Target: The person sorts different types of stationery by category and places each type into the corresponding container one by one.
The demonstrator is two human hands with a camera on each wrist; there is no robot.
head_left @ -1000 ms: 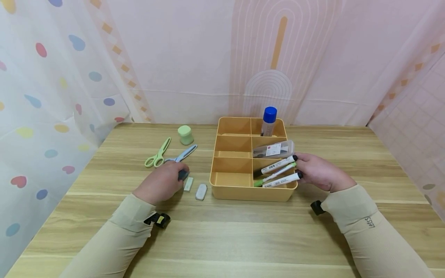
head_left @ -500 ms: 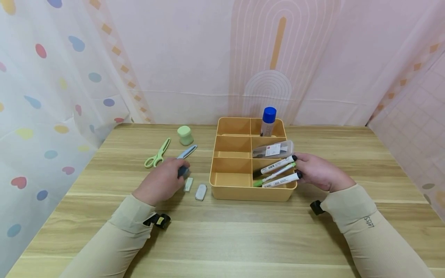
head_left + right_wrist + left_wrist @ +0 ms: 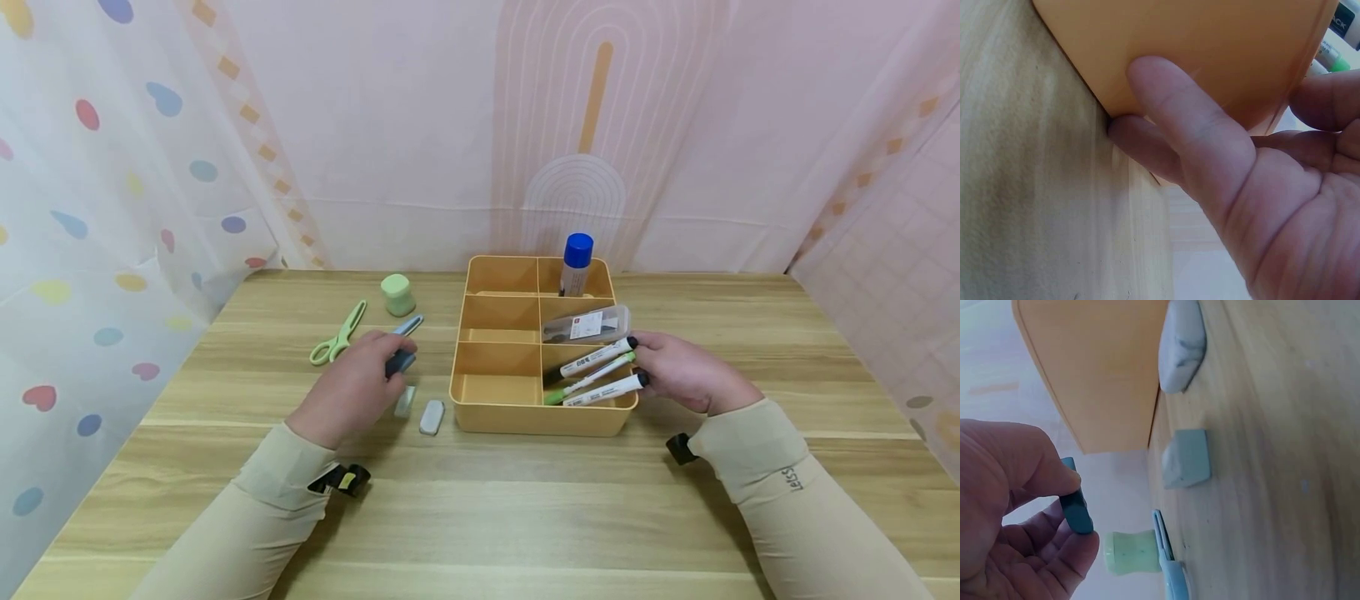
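In the head view, my left hand (image 3: 356, 383) is over the left part of the table. Thumb and fingertip pinch a small dark blue eraser (image 3: 1077, 503), held above the wood in the left wrist view. Below it lie a pale green eraser (image 3: 1188, 459) and a white eraser (image 3: 432, 417). Blue scissors (image 3: 408, 325) are partly hidden behind that hand. My right hand (image 3: 686, 372) is at the right side of a yellow compartment organizer (image 3: 536, 421); its extended fingers (image 3: 1169, 94) lie against the outer wall, near the pen ends.
Green scissors (image 3: 341, 335) and a green waisted container (image 3: 398, 295) stand farther back left. The organizer's right compartments hold a blue-capped glue stick (image 3: 576, 262), a clear plastic case (image 3: 588, 323), and several pens and markers (image 3: 603, 390). A patterned curtain (image 3: 390, 133) hangs behind the table.
My left hand has raised the dark blue eraser from beside the pale green one and brought it slightly up and right. The right hand keeps its place at the organizer.
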